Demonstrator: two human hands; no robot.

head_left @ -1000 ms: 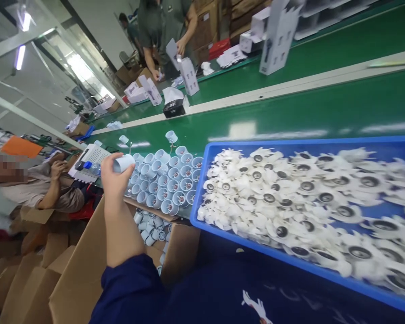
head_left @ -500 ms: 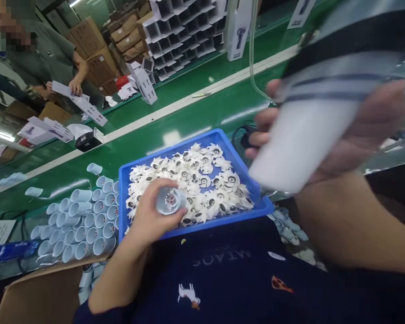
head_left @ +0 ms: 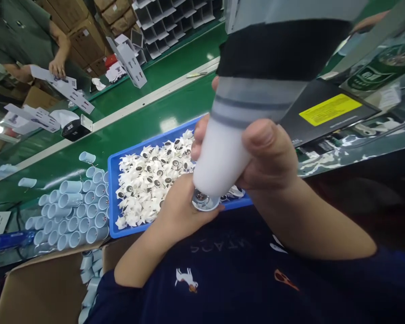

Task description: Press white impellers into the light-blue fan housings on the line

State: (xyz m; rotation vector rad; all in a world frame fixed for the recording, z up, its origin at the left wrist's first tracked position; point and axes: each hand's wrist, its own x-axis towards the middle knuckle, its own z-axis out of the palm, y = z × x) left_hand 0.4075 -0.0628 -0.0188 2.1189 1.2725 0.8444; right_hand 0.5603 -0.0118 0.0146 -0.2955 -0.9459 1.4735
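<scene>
My right hand is shut around a white cylindrical tube, whose upper end carries grey and black bands and reaches out of the top of the view. My left hand holds a small round cup with a metal centre against the tube's lower end. Its rim shows below the tube, and the fingers hide much of it. Both hands are above the near rim of a blue tray, which is heaped with white finned parts with dark round centres.
Rows of pale blue short tubes lie left of the tray, with more in a cardboard box below. A green conveyor belt runs behind. A co-worker's hands handle printed card at upper left. A black panel with a yellow label is at right.
My right hand has moved the white tube down and left from the upper right. My left hand has brought the round cup up against the tube's lower end.
</scene>
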